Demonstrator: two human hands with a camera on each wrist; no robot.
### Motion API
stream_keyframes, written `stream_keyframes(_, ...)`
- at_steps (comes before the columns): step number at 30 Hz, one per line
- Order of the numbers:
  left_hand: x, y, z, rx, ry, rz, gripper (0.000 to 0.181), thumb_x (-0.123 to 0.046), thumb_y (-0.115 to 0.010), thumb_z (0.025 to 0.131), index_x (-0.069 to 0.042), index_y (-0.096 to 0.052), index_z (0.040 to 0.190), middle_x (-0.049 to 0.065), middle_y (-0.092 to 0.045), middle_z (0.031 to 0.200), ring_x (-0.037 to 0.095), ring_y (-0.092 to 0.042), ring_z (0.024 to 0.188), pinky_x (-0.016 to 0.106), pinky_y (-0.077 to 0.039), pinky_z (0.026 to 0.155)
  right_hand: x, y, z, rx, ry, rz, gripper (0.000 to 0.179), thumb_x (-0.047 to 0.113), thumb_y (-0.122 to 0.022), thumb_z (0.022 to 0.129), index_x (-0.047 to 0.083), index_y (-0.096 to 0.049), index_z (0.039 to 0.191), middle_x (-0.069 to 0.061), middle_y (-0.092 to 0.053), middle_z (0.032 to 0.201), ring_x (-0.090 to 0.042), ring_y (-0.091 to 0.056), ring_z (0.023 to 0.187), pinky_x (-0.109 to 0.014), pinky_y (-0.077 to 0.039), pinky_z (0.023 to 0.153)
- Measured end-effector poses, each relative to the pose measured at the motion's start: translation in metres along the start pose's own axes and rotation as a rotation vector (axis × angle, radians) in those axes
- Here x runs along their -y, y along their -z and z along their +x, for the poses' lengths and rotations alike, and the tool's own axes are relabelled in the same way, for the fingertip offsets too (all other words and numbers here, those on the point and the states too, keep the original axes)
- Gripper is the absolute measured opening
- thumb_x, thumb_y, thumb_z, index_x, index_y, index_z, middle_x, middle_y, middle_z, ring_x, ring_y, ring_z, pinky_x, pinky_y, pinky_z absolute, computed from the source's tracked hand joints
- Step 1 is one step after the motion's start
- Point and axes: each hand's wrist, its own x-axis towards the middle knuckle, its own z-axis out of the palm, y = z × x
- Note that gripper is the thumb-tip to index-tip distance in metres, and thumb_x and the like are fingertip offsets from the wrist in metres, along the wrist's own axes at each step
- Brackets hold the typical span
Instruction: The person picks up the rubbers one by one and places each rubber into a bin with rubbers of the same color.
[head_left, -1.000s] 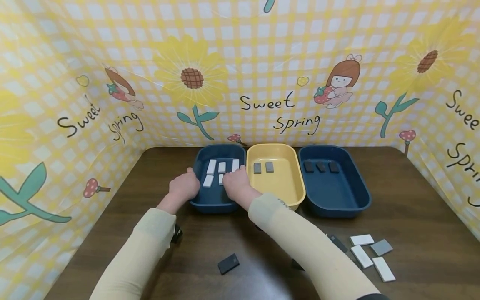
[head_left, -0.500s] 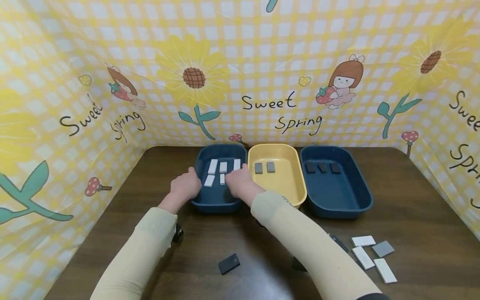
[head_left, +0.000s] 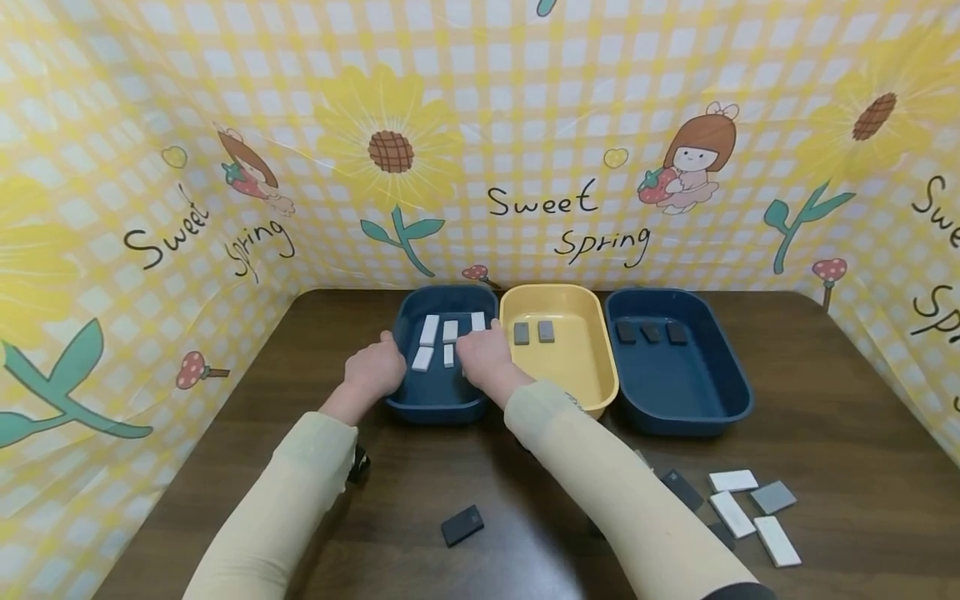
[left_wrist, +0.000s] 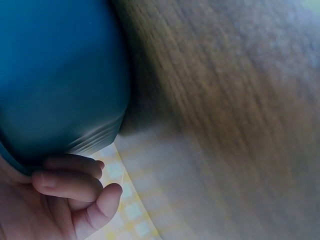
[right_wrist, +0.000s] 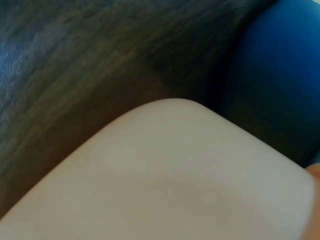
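Observation:
My left hand grips the left rim of the left-hand blue tray. In the left wrist view its curled fingers lie against the tray's outer side, under the rim. Across the tray, my right hand holds the right rim, next to the yellow tray; most of its fingers are hidden. Flat white blocks lie in rows inside the blue tray, one partly behind the right hand. The right wrist view shows mainly a pale, blurred close surface beside the blue tray wall.
Two grey blocks lie in the yellow tray. Three dark blocks sit in the second blue tray. A black block lies between my forearms. White blocks, a grey block and dark ones are scattered at the right.
My right hand has shifted slightly right and away, uncovering more of a narrow white block. The left hand keeps its place at the tray; the head view has moved a little.

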Motion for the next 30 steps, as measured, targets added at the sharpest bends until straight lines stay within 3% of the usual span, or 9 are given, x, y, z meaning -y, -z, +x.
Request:
stream_keyframes(8, -0.001, 0.0, 0.002, -0.005, -0.006, 0.007, 0.056, -0.018, -0.032, 0.101, 0.014, -0.022, 0.145, 0.03, -0.06, 0.109, 0.037, -0.06, 0.087, 0.052, -0.049, 0.079, -0.003, 0.004, -0.002, 0.008, 0.009, 0.027, 0.025, 0.031, -0.064, 0.093, 0.015, -0.07, 0.112, -0.002, -0.071, 0.106, -0.019, -0.062, 0.097, -0.049, -0.031, 0.105)
stream_keyframes(13, 0.0, -0.002, 0.002, -0.001, 0.0, 0.013, 0.056, -0.018, -0.031, 0.101, 0.014, -0.021, 0.145, 0.03, -0.06, 0.11, 0.038, -0.06, 0.088, 0.052, -0.049, 0.079, -0.004, 0.014, -0.013, -0.067, 0.062, 0.095, 0.02, 0.027, -0.063, 0.094, 0.013, -0.071, 0.105, -0.003, -0.07, 0.098, -0.019, -0.061, 0.089, -0.039, -0.044, 0.087)
stream_keyframes(19, 0.001, -0.001, 0.001, 0.006, 0.002, 0.003, 0.056, -0.018, -0.031, 0.101, 0.014, -0.021, 0.145, 0.029, -0.06, 0.105, 0.036, -0.059, 0.083, 0.051, -0.049, 0.077, -0.007, 0.031, -0.051, -0.223, 0.248, 0.165, 0.023, 0.033, -0.066, 0.093, 0.012, -0.072, 0.099, -0.001, -0.068, 0.083, -0.015, -0.06, 0.073, -0.029, -0.048, 0.063)
stream_keyframes(25, -0.001, 0.0, 0.003, 0.013, 0.005, 0.0, 0.056, -0.018, -0.032, 0.101, 0.014, -0.02, 0.146, 0.029, -0.06, 0.103, 0.035, -0.059, 0.081, 0.05, -0.05, 0.075, -0.011, 0.031, -0.099, -0.356, 0.442, 0.199, 0.023, 0.035, -0.067, 0.092, 0.013, -0.072, 0.097, 0.002, -0.067, 0.081, -0.01, -0.058, 0.071, -0.022, -0.046, 0.063)
stream_keyframes(30, 0.0, -0.001, 0.005, 0.021, 0.019, 0.0, 0.057, -0.018, -0.032, 0.101, 0.014, -0.019, 0.146, 0.028, -0.06, 0.102, 0.034, -0.058, 0.08, 0.048, -0.049, 0.074, -0.006, 0.019, -0.134, -0.353, 0.595, 0.242, 0.022, 0.032, -0.066, 0.093, 0.013, -0.071, 0.103, 0.004, -0.066, 0.086, -0.008, -0.058, 0.075, -0.018, -0.046, 0.066)
